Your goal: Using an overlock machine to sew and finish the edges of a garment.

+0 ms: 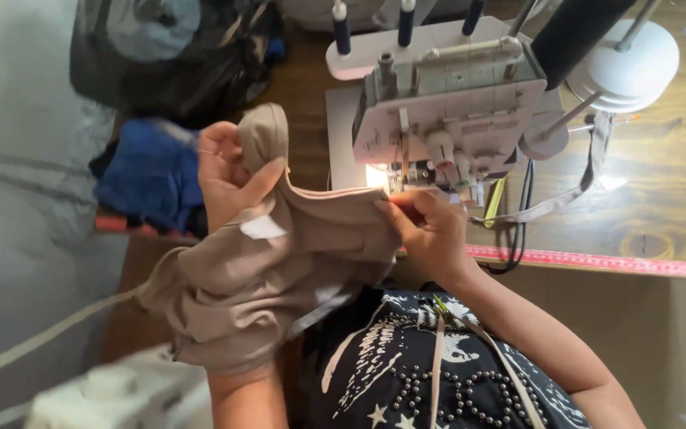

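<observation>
— Item: tan garment (279,270), frame centre, seam running left to right toward the serger (446,103).
— Hands?
— Left hand (228,171) pinching its upper fold; right hand (430,230) pinching the edge nearest the needle.

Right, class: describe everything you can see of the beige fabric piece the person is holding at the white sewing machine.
The beige fabric piece looks like soft, matte knit, bunched in loose folds over the person's lap. A small white label sits on it, and a narrow strap-like end rises above the left hand, which grips that upper part. The right hand pinches its folded edge beside the lit needle area of the white sewing machine. A pale band trails off to its lower left.
</observation>
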